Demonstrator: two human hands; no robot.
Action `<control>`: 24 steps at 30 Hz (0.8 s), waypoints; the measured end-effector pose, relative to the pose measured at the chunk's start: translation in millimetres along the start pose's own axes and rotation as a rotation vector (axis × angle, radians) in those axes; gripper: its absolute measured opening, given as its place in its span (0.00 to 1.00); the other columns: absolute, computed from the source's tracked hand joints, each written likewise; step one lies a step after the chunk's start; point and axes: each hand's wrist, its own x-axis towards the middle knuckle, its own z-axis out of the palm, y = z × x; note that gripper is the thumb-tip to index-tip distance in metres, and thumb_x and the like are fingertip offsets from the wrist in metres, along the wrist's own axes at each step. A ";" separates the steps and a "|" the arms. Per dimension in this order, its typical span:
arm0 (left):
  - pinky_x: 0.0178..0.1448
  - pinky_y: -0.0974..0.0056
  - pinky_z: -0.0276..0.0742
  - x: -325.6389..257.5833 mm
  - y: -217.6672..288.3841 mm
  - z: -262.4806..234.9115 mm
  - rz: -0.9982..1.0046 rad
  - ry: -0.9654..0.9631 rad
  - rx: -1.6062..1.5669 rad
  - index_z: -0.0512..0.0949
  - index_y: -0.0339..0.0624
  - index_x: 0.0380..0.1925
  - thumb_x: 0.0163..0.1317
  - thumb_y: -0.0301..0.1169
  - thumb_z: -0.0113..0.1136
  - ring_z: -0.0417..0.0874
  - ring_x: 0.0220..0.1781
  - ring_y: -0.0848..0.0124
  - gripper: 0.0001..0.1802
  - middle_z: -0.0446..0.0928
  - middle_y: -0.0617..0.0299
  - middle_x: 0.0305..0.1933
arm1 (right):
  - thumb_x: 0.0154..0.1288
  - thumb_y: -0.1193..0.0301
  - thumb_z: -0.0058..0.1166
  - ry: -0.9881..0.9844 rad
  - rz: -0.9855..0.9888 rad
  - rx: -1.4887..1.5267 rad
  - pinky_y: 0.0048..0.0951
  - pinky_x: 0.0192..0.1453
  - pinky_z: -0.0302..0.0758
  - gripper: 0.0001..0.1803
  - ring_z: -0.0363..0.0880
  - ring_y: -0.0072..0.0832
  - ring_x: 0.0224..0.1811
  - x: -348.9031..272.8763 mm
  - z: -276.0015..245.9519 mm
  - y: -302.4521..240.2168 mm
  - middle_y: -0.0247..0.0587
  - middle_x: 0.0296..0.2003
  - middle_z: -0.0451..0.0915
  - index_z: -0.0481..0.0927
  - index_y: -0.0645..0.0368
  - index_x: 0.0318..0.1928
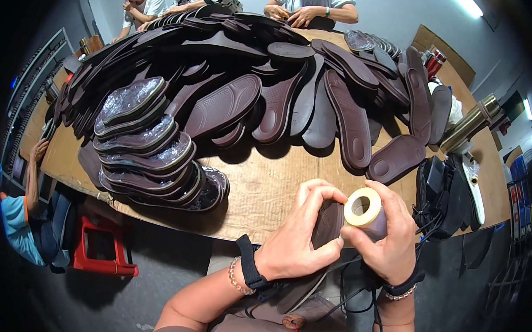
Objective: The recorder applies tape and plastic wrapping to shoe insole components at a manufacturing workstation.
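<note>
My right hand (389,235) grips a pale yellow roll of tape (363,207) with its hollow core facing up. My left hand (297,236) pinches at the roll's left rim with thumb and fingers, and under it lies a dark brown shoe insole (325,226) that slants down toward my lap. Both hands hover over the near edge of the brown cardboard-covered table (267,189). Each wrist wears a black strap and a bead bracelet.
A big heap of dark brown insoles (286,88) covers the table. A stack of insoles wrapped in clear film (149,150) stands at the left. A black bag (442,197) and a metal flask (469,124) are at the right. Other people sit at the far side and left. A red stool (100,247) stands below.
</note>
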 end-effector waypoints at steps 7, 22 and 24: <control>0.75 0.51 0.65 -6.2 6.7 -2.5 -0.009 0.031 -0.053 0.65 0.35 0.65 0.55 0.33 0.67 0.67 0.69 0.47 0.37 0.64 0.43 0.63 | 0.65 0.51 0.72 -0.222 0.027 0.245 0.39 0.54 0.79 0.35 0.85 0.49 0.47 8.3 -20.8 14.0 0.51 0.47 0.83 0.78 0.65 0.61; 0.75 0.52 0.66 -6.7 12.9 -2.5 0.104 0.013 0.013 0.63 0.34 0.65 0.53 0.30 0.67 0.68 0.69 0.47 0.39 0.63 0.43 0.63 | 0.45 0.65 0.86 0.208 -0.139 0.039 0.35 0.50 0.81 0.35 0.85 0.37 0.44 11.8 -1.8 5.9 0.44 0.43 0.85 0.83 0.63 0.53; 0.75 0.52 0.66 -6.3 13.3 -1.6 0.099 0.011 0.016 0.63 0.34 0.65 0.53 0.30 0.67 0.68 0.69 0.47 0.39 0.63 0.43 0.64 | 0.47 0.63 0.85 0.215 -0.119 0.037 0.32 0.52 0.79 0.34 0.84 0.34 0.44 11.2 -1.7 5.8 0.42 0.43 0.85 0.83 0.63 0.52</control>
